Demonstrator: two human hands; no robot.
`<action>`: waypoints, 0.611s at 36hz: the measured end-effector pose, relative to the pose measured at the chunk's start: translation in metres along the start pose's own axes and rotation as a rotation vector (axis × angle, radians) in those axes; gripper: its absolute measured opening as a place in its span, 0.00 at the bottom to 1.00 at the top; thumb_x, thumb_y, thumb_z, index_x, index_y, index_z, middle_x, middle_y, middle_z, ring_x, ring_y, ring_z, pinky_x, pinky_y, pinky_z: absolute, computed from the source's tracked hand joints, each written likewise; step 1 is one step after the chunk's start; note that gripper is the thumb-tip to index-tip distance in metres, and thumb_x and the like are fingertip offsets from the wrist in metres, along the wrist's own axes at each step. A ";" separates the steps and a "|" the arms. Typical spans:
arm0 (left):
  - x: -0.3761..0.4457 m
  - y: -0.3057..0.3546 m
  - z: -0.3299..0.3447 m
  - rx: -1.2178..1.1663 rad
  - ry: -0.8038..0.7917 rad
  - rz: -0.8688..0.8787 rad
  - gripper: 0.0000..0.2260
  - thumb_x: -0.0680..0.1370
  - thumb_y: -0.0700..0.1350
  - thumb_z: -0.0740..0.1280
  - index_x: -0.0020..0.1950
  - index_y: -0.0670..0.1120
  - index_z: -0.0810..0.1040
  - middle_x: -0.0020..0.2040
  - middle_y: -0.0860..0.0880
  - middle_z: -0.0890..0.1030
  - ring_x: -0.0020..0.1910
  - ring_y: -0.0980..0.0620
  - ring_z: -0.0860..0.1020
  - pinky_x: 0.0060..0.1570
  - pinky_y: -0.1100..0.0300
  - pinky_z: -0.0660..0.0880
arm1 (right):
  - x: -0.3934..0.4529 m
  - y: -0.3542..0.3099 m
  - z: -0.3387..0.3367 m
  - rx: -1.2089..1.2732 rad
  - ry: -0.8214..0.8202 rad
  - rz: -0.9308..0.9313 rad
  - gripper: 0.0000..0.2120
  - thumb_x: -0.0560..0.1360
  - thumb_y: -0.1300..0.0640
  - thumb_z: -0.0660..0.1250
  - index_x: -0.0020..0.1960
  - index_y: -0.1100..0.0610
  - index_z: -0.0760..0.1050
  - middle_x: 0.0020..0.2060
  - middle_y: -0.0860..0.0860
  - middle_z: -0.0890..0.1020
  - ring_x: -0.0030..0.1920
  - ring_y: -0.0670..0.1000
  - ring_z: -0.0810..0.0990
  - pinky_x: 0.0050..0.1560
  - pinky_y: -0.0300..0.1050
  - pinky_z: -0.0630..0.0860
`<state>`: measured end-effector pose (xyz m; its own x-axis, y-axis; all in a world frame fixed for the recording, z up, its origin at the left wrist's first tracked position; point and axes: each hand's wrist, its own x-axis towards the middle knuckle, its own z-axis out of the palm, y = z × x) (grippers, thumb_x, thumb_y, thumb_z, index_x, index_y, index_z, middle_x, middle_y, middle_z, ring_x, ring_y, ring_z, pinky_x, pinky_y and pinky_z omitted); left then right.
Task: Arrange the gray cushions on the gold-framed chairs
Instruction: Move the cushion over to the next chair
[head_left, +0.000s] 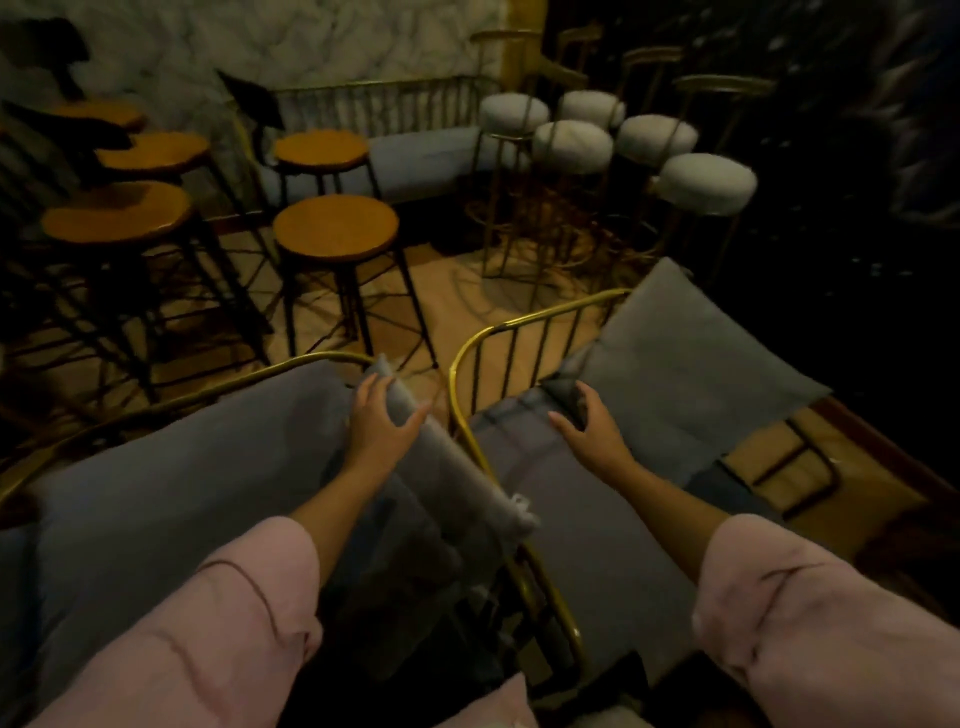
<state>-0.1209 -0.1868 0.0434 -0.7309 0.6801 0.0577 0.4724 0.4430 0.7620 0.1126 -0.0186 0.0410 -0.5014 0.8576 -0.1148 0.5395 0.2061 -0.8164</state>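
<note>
Two gold-framed chairs stand side by side below me, the left chair's frame (291, 366) and the right chair's frame (498, 338). A large gray cushion (171, 467) lies on the left chair. My left hand (382, 415) grips the upper end of a small gray cushion (457, 467) that stands on edge against the left chair's right side. My right hand (587, 421) holds the dark corner of a gray cushion (696, 364) leaning against the right chair's back, above its gray seat pad (545, 499).
Several wooden-topped stools (335, 226) on black legs stand ahead on the left. Several white padded bar stools (706, 182) with gold frames cluster ahead on the right. A gold-railed bench (415, 150) with a gray pad runs along the marble wall.
</note>
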 end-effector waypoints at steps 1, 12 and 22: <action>0.003 0.012 0.018 -0.007 -0.017 -0.001 0.29 0.73 0.54 0.71 0.69 0.43 0.70 0.71 0.41 0.69 0.70 0.42 0.68 0.69 0.49 0.65 | 0.003 0.008 -0.018 0.013 0.029 0.023 0.35 0.77 0.52 0.69 0.78 0.58 0.56 0.75 0.59 0.66 0.74 0.59 0.66 0.72 0.54 0.67; 0.039 0.092 0.199 0.246 -0.461 0.023 0.35 0.71 0.63 0.69 0.71 0.45 0.68 0.72 0.42 0.66 0.71 0.40 0.67 0.69 0.48 0.67 | 0.103 0.122 -0.190 -0.134 0.161 0.164 0.36 0.78 0.49 0.68 0.79 0.56 0.54 0.75 0.58 0.65 0.73 0.60 0.66 0.69 0.57 0.68; 0.081 0.124 0.353 0.141 -0.550 -0.402 0.31 0.75 0.56 0.68 0.72 0.42 0.67 0.73 0.41 0.67 0.70 0.40 0.69 0.69 0.48 0.68 | 0.245 0.222 -0.272 -0.405 0.032 0.215 0.38 0.75 0.38 0.67 0.77 0.54 0.59 0.76 0.56 0.66 0.75 0.63 0.63 0.72 0.65 0.63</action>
<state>0.0522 0.1297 -0.0846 -0.5242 0.6283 -0.5748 0.3039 0.7686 0.5629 0.2932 0.3656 -0.0145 -0.3313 0.9139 -0.2347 0.8531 0.1839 -0.4883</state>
